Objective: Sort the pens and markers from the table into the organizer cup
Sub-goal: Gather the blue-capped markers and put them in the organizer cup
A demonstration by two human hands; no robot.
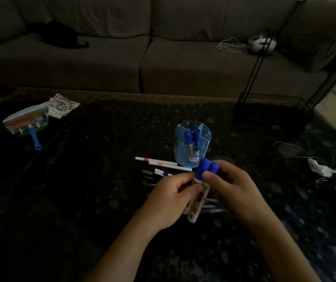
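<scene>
A clear blue organizer cup (201,157) stands on the dark table, divided into compartments, with two blue-capped markers (191,139) upright inside. Just in front of it, both hands hold two more blue-capped markers (204,167) side by side, caps pointing up towards the cup. My left hand (169,202) grips their pale barrels; my right hand (234,188) pinches them just below the caps. Two white pens with pink bands (159,162) lie left of the cup. Several darker pens (212,206) lie under and behind my hands, partly hidden.
A hand fan with a blue handle (28,125) and a printed sheet (61,105) lie at the far left. A black wire rack (273,107) stands at the back right. Crumpled white paper (322,169) and a cable lie at the right. A sofa (142,58) runs behind the table.
</scene>
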